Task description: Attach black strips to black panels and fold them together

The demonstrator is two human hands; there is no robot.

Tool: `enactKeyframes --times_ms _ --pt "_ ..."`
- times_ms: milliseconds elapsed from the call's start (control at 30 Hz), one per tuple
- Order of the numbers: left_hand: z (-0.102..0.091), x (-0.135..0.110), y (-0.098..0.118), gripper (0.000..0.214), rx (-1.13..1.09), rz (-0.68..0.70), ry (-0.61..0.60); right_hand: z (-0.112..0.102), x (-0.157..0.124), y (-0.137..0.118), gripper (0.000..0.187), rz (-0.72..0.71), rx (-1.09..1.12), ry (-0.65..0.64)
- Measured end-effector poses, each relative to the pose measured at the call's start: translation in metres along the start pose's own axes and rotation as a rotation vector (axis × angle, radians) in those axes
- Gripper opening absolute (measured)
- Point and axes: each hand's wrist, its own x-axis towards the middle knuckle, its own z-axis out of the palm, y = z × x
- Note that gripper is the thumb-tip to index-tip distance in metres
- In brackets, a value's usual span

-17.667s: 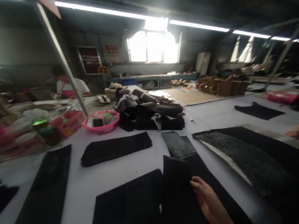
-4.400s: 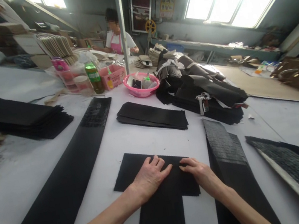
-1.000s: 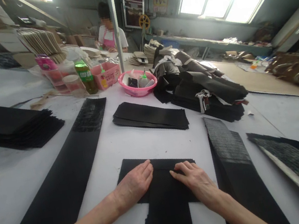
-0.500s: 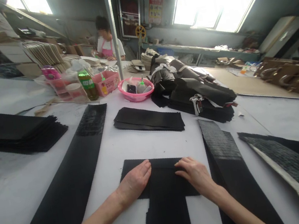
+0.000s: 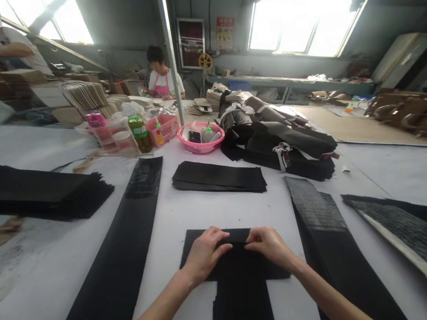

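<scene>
In front of me a long black strip [image 5: 244, 308] runs up over a black rectangular piece [image 5: 192, 241] lying crosswise, so the two form a T. My left hand [image 5: 208, 251] is at the left part of the strip's far end, its fingers curled and its thumb on the strip. On the right, my right hand [image 5: 267, 244] pinches the same end between thumb and fingers. The fingertips of both hands are close together. Black on black, the exact edge under them is hard to make out.
A long black strip [image 5: 130, 250] lies to the left, more strips [image 5: 345, 263] to the right. Beyond are a small black stack [image 5: 218, 177], a pink basin [image 5: 202, 145], a green-labelled bottle [image 5: 139, 134] and a larger black stack [image 5: 29, 185]. A person [image 5: 161, 78] sits behind.
My left hand has slid right along the strip's far end, and its thumb now shows apart from the fingers. My right hand has closed into a pinch. The view has tilted up slightly.
</scene>
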Motion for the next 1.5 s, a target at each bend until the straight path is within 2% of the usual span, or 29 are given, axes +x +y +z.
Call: enactKeyframes --times_ms 67,200,467,633,767,900,967,1067,1133,1233,1333,1500 --pt "0.004 0.004 0.010 0.012 -0.075 -0.024 -0.016 -0.002 -0.007 -0.008 0.011 -0.028 0.044 0.014" --pt "0.009 0.008 0.027 0.014 -0.136 -0.024 -0.011 -0.011 -0.024 -0.026 0.016 -0.105 0.086 0.045" --pt "-0.006 -0.002 0.053 0.013 -0.234 0.010 -0.064 -0.037 -0.057 -0.038 0.017 -0.169 0.015 0.063" --pt "-0.010 -0.006 0.066 0.013 -0.265 0.021 -0.093 -0.042 -0.072 -0.039 0.019 -0.190 -0.072 0.092" --pt "-0.017 -0.011 0.063 0.012 -0.302 0.006 -0.106 -0.050 -0.081 -0.021 0.022 -0.175 -0.115 0.113" --pt "-0.031 -0.017 0.051 0.016 -0.330 -0.077 -0.041 -0.071 -0.089 0.016 0.021 0.050 -0.157 0.217" --pt "-0.032 -0.017 0.051 0.016 -0.326 -0.073 -0.060 -0.077 -0.093 0.021 0.022 0.064 -0.080 0.254" --pt "-0.023 -0.015 0.061 0.015 -0.313 -0.045 -0.080 -0.069 -0.095 -0.002 0.026 -0.098 0.023 0.284" --pt "-0.016 -0.012 0.071 0.015 -0.302 -0.027 -0.065 -0.056 -0.093 -0.028 0.024 -0.215 0.000 0.240" --pt "-0.014 -0.012 0.082 0.013 -0.277 0.001 -0.053 -0.038 -0.089 -0.057 0.019 -0.260 -0.084 0.167" --pt "-0.022 -0.015 0.083 0.012 -0.231 0.030 -0.066 -0.033 -0.088 -0.065 0.022 -0.248 -0.122 0.159" --pt "-0.032 -0.019 0.081 0.013 -0.263 0.039 -0.097 -0.043 -0.095 -0.064 0.019 -0.251 -0.152 0.171"
